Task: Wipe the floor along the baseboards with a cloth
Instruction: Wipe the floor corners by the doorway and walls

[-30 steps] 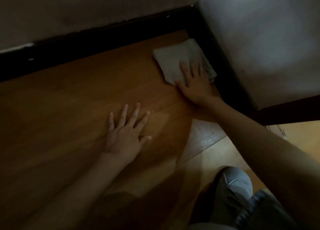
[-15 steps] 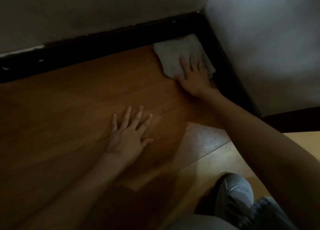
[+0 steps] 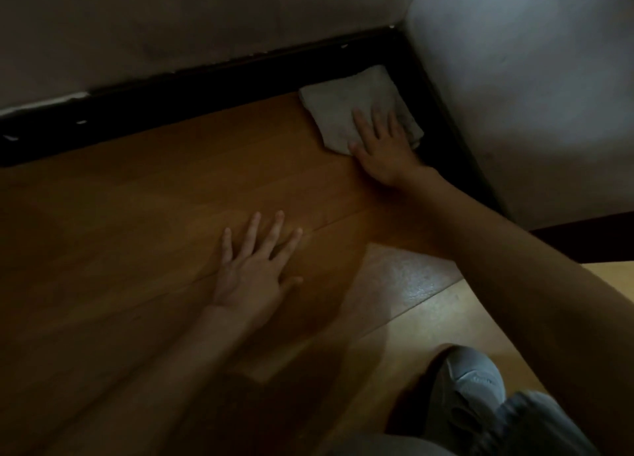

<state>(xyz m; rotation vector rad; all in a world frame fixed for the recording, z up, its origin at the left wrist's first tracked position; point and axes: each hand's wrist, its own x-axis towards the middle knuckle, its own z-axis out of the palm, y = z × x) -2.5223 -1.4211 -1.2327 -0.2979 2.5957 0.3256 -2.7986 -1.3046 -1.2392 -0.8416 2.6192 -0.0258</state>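
Since a second ago our right hand (image 3: 384, 148) has pushed the folded pale grey cloth (image 3: 353, 107) into the corner, against the black baseboards (image 3: 212, 78). Its fingers lie straight, pressing the cloth flat. Our left hand (image 3: 252, 270) rests spread on the brown wooden floor (image 3: 137, 198).

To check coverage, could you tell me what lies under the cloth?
The cloth lies on wooden floor in the baseboard corner, pressed by the right hand; the floor beneath is hidden.
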